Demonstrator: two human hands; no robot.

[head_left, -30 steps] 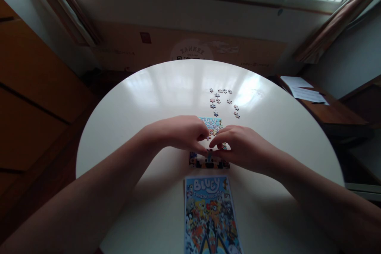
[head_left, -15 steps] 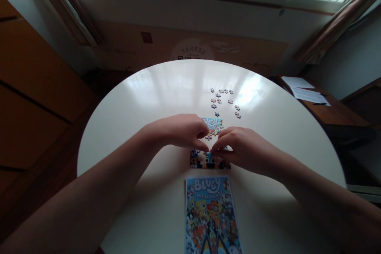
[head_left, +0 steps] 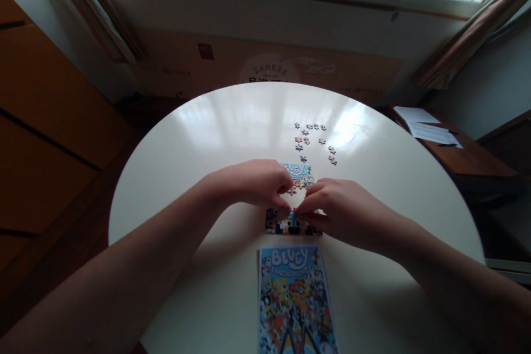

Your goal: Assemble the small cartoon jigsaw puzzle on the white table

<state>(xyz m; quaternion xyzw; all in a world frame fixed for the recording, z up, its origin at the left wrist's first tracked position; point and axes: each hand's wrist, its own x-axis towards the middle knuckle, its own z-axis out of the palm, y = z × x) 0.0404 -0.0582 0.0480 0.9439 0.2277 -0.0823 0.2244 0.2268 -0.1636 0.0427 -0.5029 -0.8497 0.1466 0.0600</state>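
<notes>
A partly assembled jigsaw puzzle (head_left: 271, 227) lies on the round white table, with an open gap between its top and bottom sections. Over its left side is my left hand (head_left: 267, 183), fingers curled, thumb tip at a small piece in the lower section. My right hand (head_left: 327, 202) comes in from the right and pinches at that same piece (head_left: 293, 213), its fingertips meeting my left thumb. The fingers partly cover the piece. Nearer me lies a colourful picture sheet (head_left: 292, 298) headed "Bluey".
Several loose puzzle pieces (head_left: 306, 140) are scattered beyond the puzzle, towards the right. The white table (head_left: 166, 177) has a curved far edge. A brown side table (head_left: 477, 157) with papers (head_left: 429, 131) stands at the right. Windows and a wall are beyond.
My right hand's fingers have shifted slightly around the small piece. My left hand stays nearly where it was. The whole view has moved slightly.
</notes>
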